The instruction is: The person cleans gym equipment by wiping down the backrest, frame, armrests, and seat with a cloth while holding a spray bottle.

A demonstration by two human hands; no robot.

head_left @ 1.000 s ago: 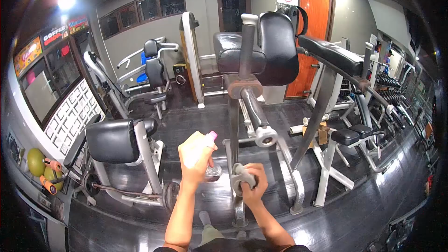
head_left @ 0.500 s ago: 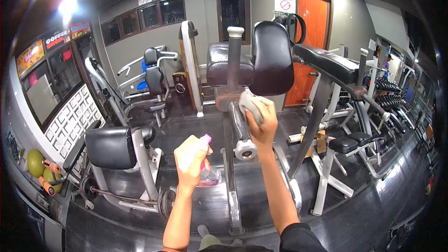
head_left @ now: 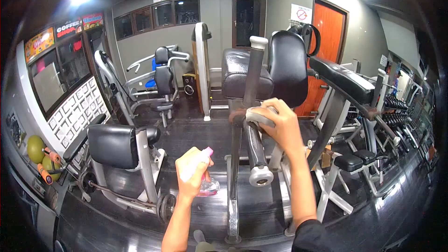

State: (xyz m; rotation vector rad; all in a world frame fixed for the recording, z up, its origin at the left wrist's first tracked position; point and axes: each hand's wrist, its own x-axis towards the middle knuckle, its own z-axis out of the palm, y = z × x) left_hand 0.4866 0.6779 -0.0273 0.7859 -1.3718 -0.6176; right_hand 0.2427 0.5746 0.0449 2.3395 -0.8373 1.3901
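Observation:
My left hand [head_left: 192, 172] is closed round the neck of a spray bottle [head_left: 209, 188] with a pink nozzle and a clear body holding pinkish liquid. In my right hand [head_left: 282, 125] is a grey cloth [head_left: 260, 117], pressed on the upper end of a black bar handle [head_left: 255, 145]. The handle slants down toward me and ends in a silver cap [head_left: 261, 176]. Just above, a dark upright post with a white knob [head_left: 259, 42] rises beside a black padded armrest [head_left: 245, 77]. My fingers partly hide the cloth.
Behind the handle stands a black backrest [head_left: 288, 67]. A second padded armrest [head_left: 343, 78] juts out on the right. At lower left are a black-padded machine [head_left: 113, 147] and a barbell [head_left: 123, 195]. Dumbbell racks [head_left: 395, 116] line the far right.
My right hand and the cloth have shifted slightly right and down in view, staying at the handle's upper end. The whole scene has shifted as the camera turned. The left hand still holds the bottle.

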